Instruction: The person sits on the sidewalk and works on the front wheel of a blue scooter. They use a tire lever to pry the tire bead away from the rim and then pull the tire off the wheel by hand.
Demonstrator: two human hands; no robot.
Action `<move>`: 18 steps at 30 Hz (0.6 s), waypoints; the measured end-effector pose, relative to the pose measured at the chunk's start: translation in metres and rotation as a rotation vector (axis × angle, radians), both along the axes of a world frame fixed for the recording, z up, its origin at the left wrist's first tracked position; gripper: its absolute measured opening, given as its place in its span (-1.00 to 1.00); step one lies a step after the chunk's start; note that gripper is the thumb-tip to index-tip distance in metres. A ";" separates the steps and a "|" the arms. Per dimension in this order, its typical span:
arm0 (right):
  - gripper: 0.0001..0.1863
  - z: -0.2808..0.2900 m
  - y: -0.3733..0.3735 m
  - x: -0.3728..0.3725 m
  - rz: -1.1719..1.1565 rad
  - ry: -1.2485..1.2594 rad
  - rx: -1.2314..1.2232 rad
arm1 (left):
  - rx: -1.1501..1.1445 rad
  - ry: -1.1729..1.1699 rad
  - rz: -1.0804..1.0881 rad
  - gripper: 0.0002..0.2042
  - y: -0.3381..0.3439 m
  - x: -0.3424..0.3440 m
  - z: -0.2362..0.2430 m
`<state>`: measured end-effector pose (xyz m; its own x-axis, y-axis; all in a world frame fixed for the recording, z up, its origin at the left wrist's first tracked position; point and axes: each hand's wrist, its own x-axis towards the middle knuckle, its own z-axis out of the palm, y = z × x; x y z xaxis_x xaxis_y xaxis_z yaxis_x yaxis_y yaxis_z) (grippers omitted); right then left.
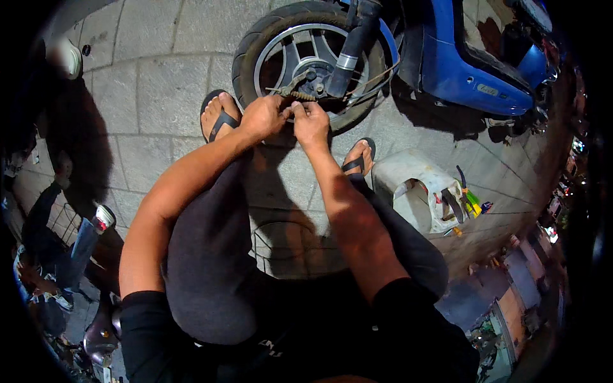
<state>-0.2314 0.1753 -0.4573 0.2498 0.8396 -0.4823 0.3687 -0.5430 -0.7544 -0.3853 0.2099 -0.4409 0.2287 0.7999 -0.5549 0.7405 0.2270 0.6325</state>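
Note:
A scooter wheel (246,54) with a dark tyre and grey spoked rim stands in front of me. On its hub sits a brake lever arm (297,81), with a small coiled spring (302,96) beside it. My left hand (263,119) is closed just below the spring, its fingers bent into a pinch. Close to its right, my right hand (311,126) also pinches, fingertips almost meeting the left ones. Whatever lies between the fingertips is too small and too covered to name. A dark shock absorber leg (353,54) rises from the hub.
The scooter's blue body (466,83) stretches off to the right. By my right foot lies a cut-open white plastic container (402,172) with several tools (471,201) at its opening. Grey paving (153,83) surrounds the wheel. Other people's feet and legs (83,239) show at the left.

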 end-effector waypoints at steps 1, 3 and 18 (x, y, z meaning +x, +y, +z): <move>-0.68 0.004 0.001 0.000 -0.067 0.063 -0.050 | -0.003 0.010 0.030 -0.69 0.000 0.002 0.001; -0.66 0.012 0.003 -0.001 -0.199 0.191 -0.151 | -0.010 0.030 0.091 -0.68 0.001 0.006 0.001; -0.69 0.010 0.009 -0.012 -0.138 -0.020 -0.088 | 0.141 -0.196 -0.041 -0.67 -0.011 -0.014 -0.008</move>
<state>-0.2438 0.1847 -0.4470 0.3705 0.7512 -0.5464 0.3003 -0.6535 -0.6948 -0.3994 0.1986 -0.4487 0.3551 0.8541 -0.3799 0.6070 0.0984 0.7886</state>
